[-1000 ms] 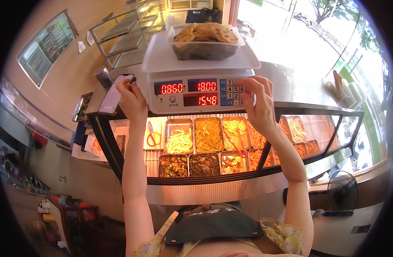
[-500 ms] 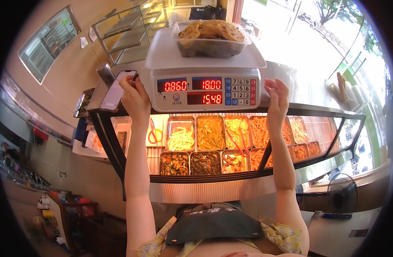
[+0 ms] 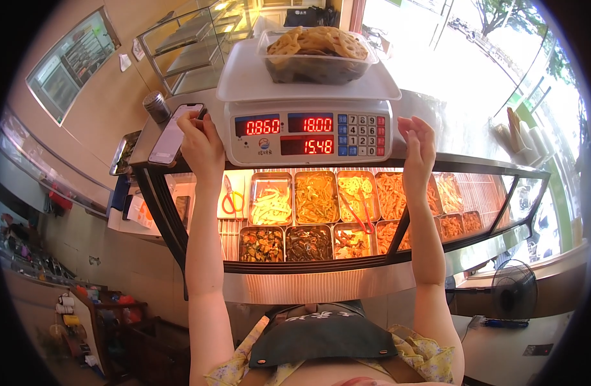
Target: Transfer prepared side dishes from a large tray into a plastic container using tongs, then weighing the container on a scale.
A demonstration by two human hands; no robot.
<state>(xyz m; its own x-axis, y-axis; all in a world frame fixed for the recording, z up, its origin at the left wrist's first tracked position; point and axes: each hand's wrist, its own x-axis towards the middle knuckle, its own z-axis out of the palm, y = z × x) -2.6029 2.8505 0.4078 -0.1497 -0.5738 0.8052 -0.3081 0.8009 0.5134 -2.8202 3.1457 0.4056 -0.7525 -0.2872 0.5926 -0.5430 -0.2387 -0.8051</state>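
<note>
A white electronic scale [image 3: 244,156] with red lit digits stands on the counter in front of me. On its white pan [image 3: 234,80] rests a clear plastic tub [image 3: 318,69], heaped with lotus root slices [image 3: 318,44] over darker food. My left hand [image 3: 202,141] is at the scale's left side, fingers bent inward over the edge of a phone [image 3: 168,143] lying screen up; whatever those fingers may hold is hidden. Beside the scale's keypad, my right hand [image 3: 419,145] is raised with loosely curved fingers apart and nothing in them.
Below the scale, a lit glass display case [image 3: 328,264] holds several metal trays of food [image 3: 317,196], red tongs [image 3: 356,215] and orange-handled scissors [image 3: 231,201]. A metal shaker [image 3: 156,106] stands behind the phone. Paper bags [image 3: 515,138] are at the right, a fan [image 3: 514,289] below them.
</note>
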